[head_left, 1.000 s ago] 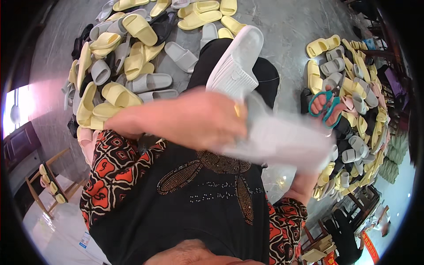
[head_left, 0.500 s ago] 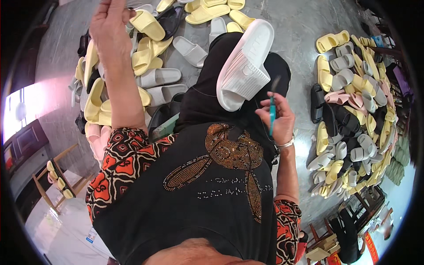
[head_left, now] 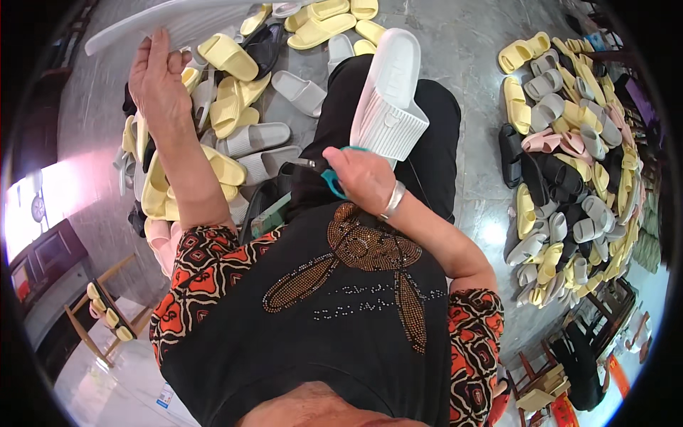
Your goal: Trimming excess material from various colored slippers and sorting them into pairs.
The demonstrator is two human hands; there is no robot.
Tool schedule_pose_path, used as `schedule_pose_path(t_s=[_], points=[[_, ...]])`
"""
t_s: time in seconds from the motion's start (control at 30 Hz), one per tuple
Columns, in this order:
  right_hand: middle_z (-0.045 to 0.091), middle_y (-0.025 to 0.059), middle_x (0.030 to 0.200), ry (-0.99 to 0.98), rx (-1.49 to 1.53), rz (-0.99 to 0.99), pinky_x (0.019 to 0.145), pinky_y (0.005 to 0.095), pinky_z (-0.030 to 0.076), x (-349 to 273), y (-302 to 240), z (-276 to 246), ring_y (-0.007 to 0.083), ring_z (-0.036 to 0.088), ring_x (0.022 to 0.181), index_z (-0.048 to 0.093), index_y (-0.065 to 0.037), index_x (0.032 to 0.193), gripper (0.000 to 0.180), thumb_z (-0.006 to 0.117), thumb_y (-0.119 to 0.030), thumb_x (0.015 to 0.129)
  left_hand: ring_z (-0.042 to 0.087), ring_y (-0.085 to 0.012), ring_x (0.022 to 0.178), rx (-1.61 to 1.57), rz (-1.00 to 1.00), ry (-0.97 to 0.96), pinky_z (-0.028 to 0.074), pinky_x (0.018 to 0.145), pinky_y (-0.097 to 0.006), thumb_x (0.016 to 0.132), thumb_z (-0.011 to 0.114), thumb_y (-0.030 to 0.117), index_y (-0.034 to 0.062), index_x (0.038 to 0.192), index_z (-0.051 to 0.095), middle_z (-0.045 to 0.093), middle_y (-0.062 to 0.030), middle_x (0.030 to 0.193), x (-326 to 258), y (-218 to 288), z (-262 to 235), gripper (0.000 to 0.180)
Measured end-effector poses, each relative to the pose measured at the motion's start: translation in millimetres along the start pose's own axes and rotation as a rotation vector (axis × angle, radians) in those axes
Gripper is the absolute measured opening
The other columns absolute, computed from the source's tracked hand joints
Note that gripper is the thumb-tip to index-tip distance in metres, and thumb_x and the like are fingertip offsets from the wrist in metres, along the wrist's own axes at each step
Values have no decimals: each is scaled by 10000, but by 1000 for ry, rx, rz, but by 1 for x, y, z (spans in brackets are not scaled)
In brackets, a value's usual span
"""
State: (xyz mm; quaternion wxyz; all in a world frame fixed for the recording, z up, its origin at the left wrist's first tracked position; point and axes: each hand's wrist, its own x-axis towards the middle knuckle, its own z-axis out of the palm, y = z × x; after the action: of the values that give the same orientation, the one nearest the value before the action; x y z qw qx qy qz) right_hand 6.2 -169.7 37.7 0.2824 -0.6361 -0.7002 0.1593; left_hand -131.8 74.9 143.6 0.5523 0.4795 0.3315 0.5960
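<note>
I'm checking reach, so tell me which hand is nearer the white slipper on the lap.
Right. The right hand, holding scissors, is by the lower end of the white slipper; the left hand is well off to its left.

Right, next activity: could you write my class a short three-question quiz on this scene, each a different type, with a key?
1. Short answer: Which tool does the right hand hold?
2. True or false: The white slide slipper just above the right hand in the picture has a ribbed strap.
3. Multiple choice: What colour is the slipper at the fingertips of the left hand?
A. Black
B. Yellow
C. White

Key:
1. Teal-handled scissors
2. True
3. C
</note>
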Motion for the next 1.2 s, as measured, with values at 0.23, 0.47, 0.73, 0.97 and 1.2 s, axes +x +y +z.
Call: schedule_pose_path(t_s=[0.23,0.47,0.73,0.97,1.2], points=[[582,58,738,116,551,496,557,268,470,-49,10,-61,127,580,645,476,-66,1053,414,674,-10,694,401,-42,504,141,-80,-126,415,553,-199,814,615,161,10,847,562,508,19,630,-17,-18,24,163],[581,61,855,709,860,670,680,254,465,-55,38,-107,139,566,800,441,-45,1114,464,652,35,708,478,-56,502,135,-361,-568,402,488,-201,813,596,206,26,839,560,515,-8,560,-82,-35,89,186],[571,119,1002,1083,618,483,717,283,508,-36,84,-122,184,573,891,410,-43,1122,521,674,76,688,493,-68,523,-198,-560,-868,428,509,-218,859,545,206,-19,887,531,540,-31,695,-118,-56,114,227],[568,69,927,1127,552,314,639,266,500,-23,102,-148,157,576,782,487,-40,1000,372,672,58,692,505,-83,557,-143,-734,-852,452,569,-246,848,558,205,-23,865,539,536,-36,704,-101,-40,107,230],[576,65,926,1295,598,446,605,240,491,-46,141,-208,150,579,744,513,-42,964,335,688,41,690,586,-247,710,723,-179,-1316,461,660,-323,752,650,203,22,862,556,592,-114,729,-140,-61,30,232]])
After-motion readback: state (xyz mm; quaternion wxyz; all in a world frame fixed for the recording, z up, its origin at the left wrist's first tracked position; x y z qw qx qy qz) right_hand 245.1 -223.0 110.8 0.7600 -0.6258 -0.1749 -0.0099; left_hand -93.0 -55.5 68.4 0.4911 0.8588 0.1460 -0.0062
